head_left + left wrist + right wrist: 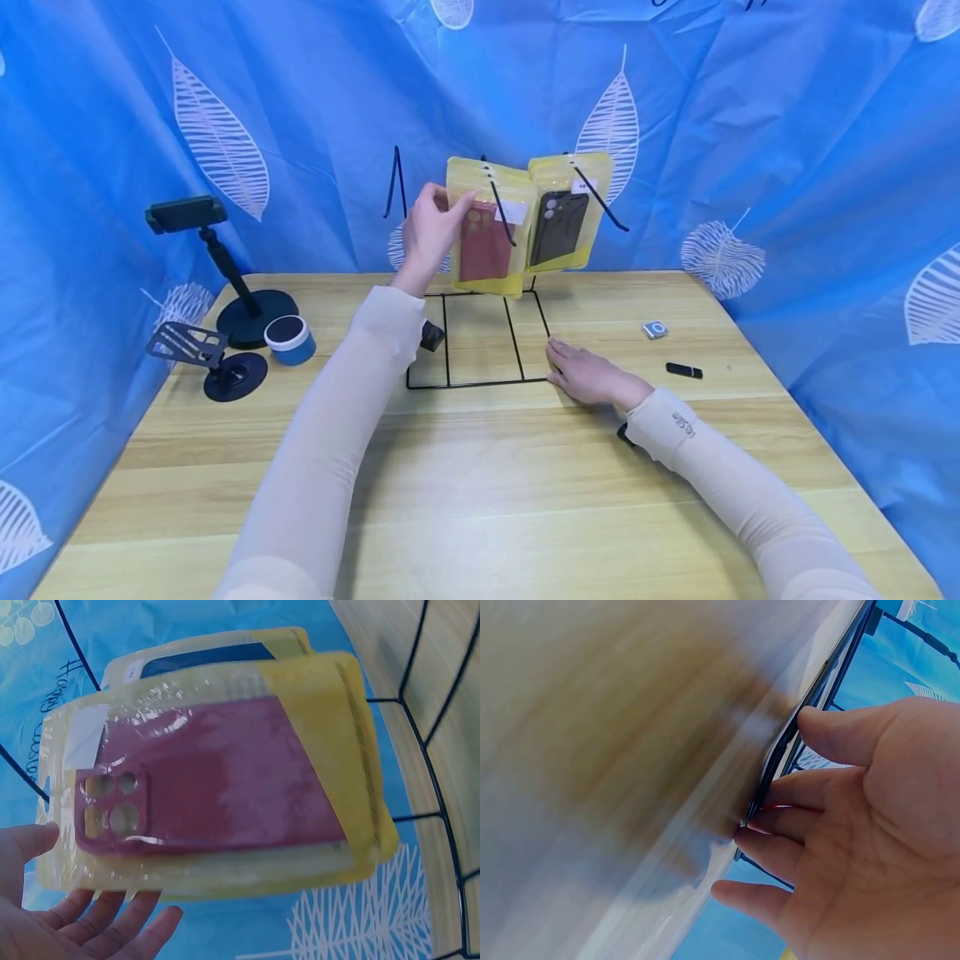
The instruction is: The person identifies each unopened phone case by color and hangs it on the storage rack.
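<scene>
We see the left hand point(429, 236) pinching the left edge of the red-case packet point(487, 242), which hangs upright on the wire rack point(480, 342); the right hand point(592, 375) rests flat, fingers straight, on the rack's base corner, lower and farther away

We see a table point(480, 500) of pale wood with a smooth, lightly satin top and visible grain. On it stands a rack point(480, 350) of thin black wire, metal by its look, with a dull coat. The packets point(491, 221) hanging there are glossy yellow and clear plastic film that crinkles and throws glints; inside the front one lies a matt dark-red phone case point(217, 780), and in the next a matt black case point(558, 225). The backdrop point(750, 125) is thin blue cloth with white leaf prints, creased. The sleeves point(330, 450) are soft beige knit fabric.
</scene>
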`<state>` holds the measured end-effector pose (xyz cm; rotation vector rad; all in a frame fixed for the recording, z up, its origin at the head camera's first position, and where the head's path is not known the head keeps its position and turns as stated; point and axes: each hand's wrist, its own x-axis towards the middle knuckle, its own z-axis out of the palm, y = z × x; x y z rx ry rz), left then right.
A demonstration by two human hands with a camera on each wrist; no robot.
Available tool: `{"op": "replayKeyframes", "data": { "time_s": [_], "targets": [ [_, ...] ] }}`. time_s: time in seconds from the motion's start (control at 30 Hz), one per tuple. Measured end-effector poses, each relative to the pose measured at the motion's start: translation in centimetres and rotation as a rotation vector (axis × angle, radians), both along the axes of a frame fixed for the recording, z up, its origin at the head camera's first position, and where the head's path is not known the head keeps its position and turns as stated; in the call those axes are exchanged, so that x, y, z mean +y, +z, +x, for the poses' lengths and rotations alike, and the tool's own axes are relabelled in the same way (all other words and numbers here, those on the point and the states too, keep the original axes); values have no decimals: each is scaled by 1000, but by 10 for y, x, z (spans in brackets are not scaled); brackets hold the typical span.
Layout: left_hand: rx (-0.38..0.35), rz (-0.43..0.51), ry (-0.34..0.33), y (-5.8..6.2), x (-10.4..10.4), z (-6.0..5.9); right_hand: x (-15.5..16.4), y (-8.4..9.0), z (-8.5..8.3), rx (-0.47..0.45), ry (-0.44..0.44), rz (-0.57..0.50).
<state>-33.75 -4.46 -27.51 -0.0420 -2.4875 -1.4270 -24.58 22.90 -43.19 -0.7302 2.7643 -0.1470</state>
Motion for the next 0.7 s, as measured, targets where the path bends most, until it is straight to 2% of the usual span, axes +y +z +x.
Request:
{"op": "replayKeyframes", "data": {
  "time_s": [0.23,0.37,0.47,0.6,0.7],
  "targets": [
    [25,-49,22,-18,-17,21,2,2,2,4,-11,-5],
    [11,-186,-3,-36,-25,40,3,2,2,6,-14,-15],
    [-39,-335,-82,-56,-29,57,4,1,2,4,-21,-21],
    [-198,-639,-260,-85,-29,84,4,0,4,32,-39,-20],
    [-275,-857,-362,-102,-26,103,-1,3,8,90,-48,-15]
  ]
}}
